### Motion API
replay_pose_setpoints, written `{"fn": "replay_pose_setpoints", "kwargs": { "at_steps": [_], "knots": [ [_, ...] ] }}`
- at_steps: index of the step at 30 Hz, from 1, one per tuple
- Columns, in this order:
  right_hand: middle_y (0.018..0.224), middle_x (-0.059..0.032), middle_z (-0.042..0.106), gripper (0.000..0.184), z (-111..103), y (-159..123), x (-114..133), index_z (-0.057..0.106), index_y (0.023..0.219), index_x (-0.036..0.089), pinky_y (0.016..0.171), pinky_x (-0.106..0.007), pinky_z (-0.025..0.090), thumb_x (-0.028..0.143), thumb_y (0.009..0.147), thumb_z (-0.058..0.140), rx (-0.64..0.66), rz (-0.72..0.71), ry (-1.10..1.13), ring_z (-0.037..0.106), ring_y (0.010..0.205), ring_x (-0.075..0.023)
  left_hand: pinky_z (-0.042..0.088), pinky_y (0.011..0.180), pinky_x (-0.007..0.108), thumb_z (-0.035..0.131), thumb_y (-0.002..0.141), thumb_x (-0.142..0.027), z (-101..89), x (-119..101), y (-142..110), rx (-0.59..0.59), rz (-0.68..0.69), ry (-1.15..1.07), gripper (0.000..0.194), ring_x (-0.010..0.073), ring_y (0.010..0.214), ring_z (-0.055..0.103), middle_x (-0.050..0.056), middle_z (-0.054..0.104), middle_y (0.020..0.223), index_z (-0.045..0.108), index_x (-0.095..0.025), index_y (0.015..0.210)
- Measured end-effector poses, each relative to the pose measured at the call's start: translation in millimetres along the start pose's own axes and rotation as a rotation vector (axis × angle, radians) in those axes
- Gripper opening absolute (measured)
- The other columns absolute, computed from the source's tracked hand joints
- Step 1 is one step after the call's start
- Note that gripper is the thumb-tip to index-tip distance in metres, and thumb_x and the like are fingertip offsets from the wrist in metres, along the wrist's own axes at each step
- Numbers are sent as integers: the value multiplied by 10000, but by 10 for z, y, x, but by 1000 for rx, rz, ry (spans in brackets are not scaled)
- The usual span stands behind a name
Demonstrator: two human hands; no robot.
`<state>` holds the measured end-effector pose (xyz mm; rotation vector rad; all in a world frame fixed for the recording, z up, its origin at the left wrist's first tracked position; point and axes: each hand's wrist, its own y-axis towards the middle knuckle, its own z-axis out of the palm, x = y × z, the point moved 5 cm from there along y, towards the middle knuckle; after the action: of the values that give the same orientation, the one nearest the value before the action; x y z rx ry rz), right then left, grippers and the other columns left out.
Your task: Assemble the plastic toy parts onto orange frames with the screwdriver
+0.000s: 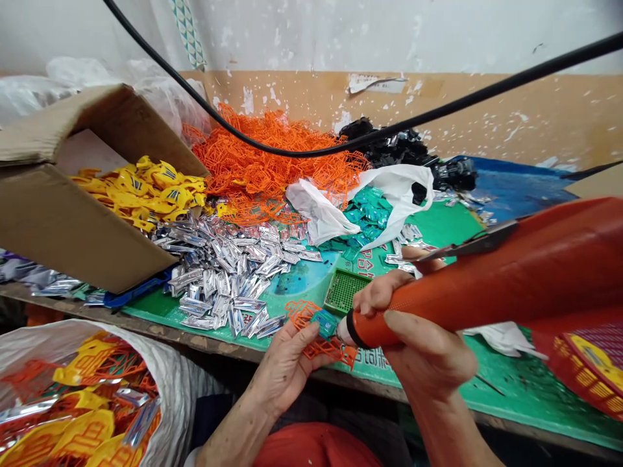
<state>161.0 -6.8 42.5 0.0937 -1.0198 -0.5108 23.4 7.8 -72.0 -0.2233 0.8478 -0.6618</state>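
Left hand [280, 370] grips an orange plastic lattice piece [316, 344] with a small teal tag [324, 323] — right hand [423, 337] closed around a fat orange-handled tool [487, 285], its tip just beside the tag. Green mesh tray [343, 290] and silver packets [224, 279] lie near, on a green tabletop [511, 383].

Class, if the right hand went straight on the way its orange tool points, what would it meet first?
The teal piece on the orange lattice in the left hand. The tip of the orange tool in the right hand seems almost to touch it, though depth is unclear.
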Motion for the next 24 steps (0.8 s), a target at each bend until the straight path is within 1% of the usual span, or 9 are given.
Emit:
{"fn": "replay_pose_setpoints", "kwargs": {
  "at_steps": [5, 10, 14, 18, 21, 22, 24],
  "knots": [
    [699, 47, 627, 387, 7, -25, 1, 601, 1013, 266, 654, -334, 504, 121, 666, 691, 2, -11, -51, 594, 618, -145, 590, 712, 382, 789, 732, -271, 3, -11, -15, -20, 12, -4, 415, 229, 860, 674, 83, 701, 1055, 635, -173, 1105],
    [687, 50, 631, 471, -6, -10, -2, 576, 1082, 281, 656, -328, 503, 104, 658, 683, -18, -7, -49, 589, 611, -141, 590, 694, 366, 797, 720, -281, 5, -15, -14, -36, 5, 6, 433, 223, 833, 678, 82, 711, 1018, 634, -167, 1104],
    [684, 46, 635, 472, -10, 9, -3, 581, 1074, 281, 641, -324, 499, 99, 650, 681, -12, -3, -19, 588, 604, -141, 596, 667, 354, 811, 702, -281, -6, -9, -5, -44, -3, 6, 412, 212, 803, 678, 70, 716, 971, 646, -165, 1061],
    [684, 47, 633, 384, -10, 7, -5, 600, 984, 264, 639, -315, 499, 98, 648, 684, -2, 1, -8, 590, 604, -134, 603, 638, 347, 832, 673, -277, -13, -19, -6, -60, -14, 3, 412, 211, 786, 679, 66, 721, 952, 652, -163, 1027],
    [675, 40, 626, 310, 6, 0, -23, 603, 907, 232, 629, -305, 500, 108, 637, 691, 20, 35, 6, 592, 609, -133, 609, 631, 354, 844, 658, -264, 2, -35, -10, -55, -25, -2, 424, 221, 788, 688, 70, 727, 953, 649, -162, 1020],
    [671, 40, 624, 320, 11, -2, -28, 601, 911, 228, 624, -303, 499, 106, 630, 694, 20, 45, 9, 587, 605, -132, 611, 635, 359, 846, 654, -260, 12, -39, -10, -45, -31, -4, 430, 224, 788, 691, 72, 730, 950, 649, -160, 1023],
    [662, 49, 623, 395, 18, -4, -35, 591, 969, 236, 621, -301, 494, 92, 617, 699, 8, 51, 9, 575, 591, -125, 613, 637, 357, 850, 650, -253, 28, -43, -8, -28, -43, -5, 432, 222, 779, 695, 72, 735, 938, 653, -156, 1023]
  ]
}}
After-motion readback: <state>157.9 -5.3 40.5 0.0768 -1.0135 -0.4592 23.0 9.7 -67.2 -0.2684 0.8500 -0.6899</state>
